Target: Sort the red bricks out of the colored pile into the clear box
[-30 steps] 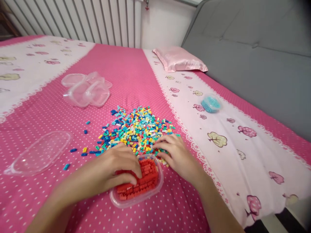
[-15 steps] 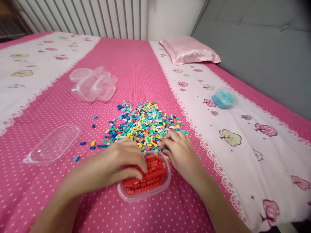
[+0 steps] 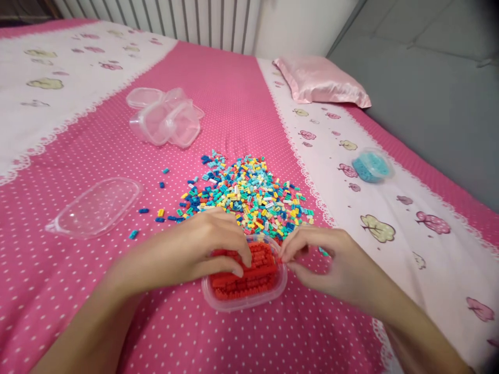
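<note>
A clear plastic container filled with rows of red toy bricks sits on the bedspread before me. My left hand reaches over its left side, fingers and thumb curled around some of the red bricks; the fingers partly hide them. At the right rim, my right hand pinches a small red brick between thumb and fingertips. Just beyond the container spreads a loose pile of small multicoloured bricks, its near edge partly behind my hands.
A clear lid lies at the left, near several stray bricks. Farther back are stacked clear containers and lids. On the right stands a container of light blue bricks. A pink pillow lies at the back by a grey panel.
My right hand has moved from the pile's near right edge to the container's right rim, with a red brick now in its fingertips. My left hand stays over the container. The view has shifted slightly.
</note>
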A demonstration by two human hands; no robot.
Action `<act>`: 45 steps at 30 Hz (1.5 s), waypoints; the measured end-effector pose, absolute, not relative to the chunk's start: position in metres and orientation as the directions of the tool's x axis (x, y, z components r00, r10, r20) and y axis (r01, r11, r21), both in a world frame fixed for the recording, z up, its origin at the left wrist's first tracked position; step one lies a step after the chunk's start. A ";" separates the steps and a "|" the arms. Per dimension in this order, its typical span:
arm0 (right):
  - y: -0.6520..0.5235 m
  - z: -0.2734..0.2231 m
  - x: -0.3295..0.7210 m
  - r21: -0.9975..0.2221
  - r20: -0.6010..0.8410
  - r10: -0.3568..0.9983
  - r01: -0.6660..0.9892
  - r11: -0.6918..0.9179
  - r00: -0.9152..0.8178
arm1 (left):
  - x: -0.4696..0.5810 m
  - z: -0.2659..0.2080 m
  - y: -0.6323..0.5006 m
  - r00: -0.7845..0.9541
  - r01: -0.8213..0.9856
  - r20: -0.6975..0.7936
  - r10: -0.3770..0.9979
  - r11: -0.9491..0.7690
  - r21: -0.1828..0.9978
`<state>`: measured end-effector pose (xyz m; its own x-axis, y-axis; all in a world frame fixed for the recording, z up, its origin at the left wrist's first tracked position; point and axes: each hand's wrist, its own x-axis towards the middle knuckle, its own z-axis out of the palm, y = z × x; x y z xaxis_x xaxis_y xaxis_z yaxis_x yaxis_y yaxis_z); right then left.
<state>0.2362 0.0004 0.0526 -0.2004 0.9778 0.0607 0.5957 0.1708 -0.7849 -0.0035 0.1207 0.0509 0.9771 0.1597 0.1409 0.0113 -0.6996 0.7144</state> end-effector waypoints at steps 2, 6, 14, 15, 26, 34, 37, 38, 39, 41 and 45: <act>-0.001 0.061 0.233 -0.766 -0.002 0.946 0.609 0.208 -0.325 | -0.004 0.051 0.121 0.976 0.004 0.150 0.157 -0.703 0.711; 0.004 0.067 0.231 -0.696 -0.059 0.916 0.674 0.246 -0.396 | -0.004 0.051 0.120 0.972 -0.010 0.170 0.159 -0.701 0.713; 0.000 0.062 0.227 -0.657 -0.105 0.921 0.722 0.218 -0.374 | -0.004 0.050 0.119 0.967 0.016 0.163 0.195 -0.687 0.726; -0.002 0.062 0.225 -0.649 -0.087 0.931 0.729 0.218 -0.356 | -0.004 0.051 0.119 0.967 0.016 0.162 0.196 -0.682 0.731; 0.002 0.063 0.227 -0.721 -0.079 0.928 0.664 0.199 -0.364 | -0.002 0.051 0.117 0.970 0.003 0.162 0.184 -0.670 0.742; 0.005 0.064 0.221 -0.704 -0.041 0.931 0.672 0.230 -0.362 | -0.003 0.051 0.117 0.971 0.004 0.152 0.185 -0.648 0.762; 0.002 0.066 0.221 -0.698 -0.088 0.923 0.684 0.211 -0.375 | -0.002 0.051 0.117 0.971 0.000 0.154 0.184 -0.644 0.765; 0.001 0.066 0.221 -0.695 -0.102 0.922 0.690 0.202 -0.373 | -0.002 0.051 0.117 0.971 -0.003 0.157 0.181 -0.644 0.765; 0.000 0.066 0.221 -0.689 -0.107 0.923 0.697 0.198 -0.369 | -0.002 0.051 0.117 0.971 -0.003 0.157 0.181 -0.645 0.764; -0.003 0.064 0.222 -0.662 -0.102 0.929 0.721 0.205 -0.357 | -0.002 0.051 0.117 0.971 -0.003 0.156 0.181 -0.645 0.764; -0.007 0.063 0.222 -0.619 -0.075 0.941 0.755 0.216 -0.331 | -0.003 0.050 0.118 0.972 0.006 0.151 0.182 -0.657 0.754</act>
<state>0.2219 -0.0070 0.0633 -0.3307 0.9408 -0.0750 0.7550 0.2160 -0.6192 -0.0028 0.1177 0.0503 0.9717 0.1816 0.1512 0.0056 -0.6574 0.7535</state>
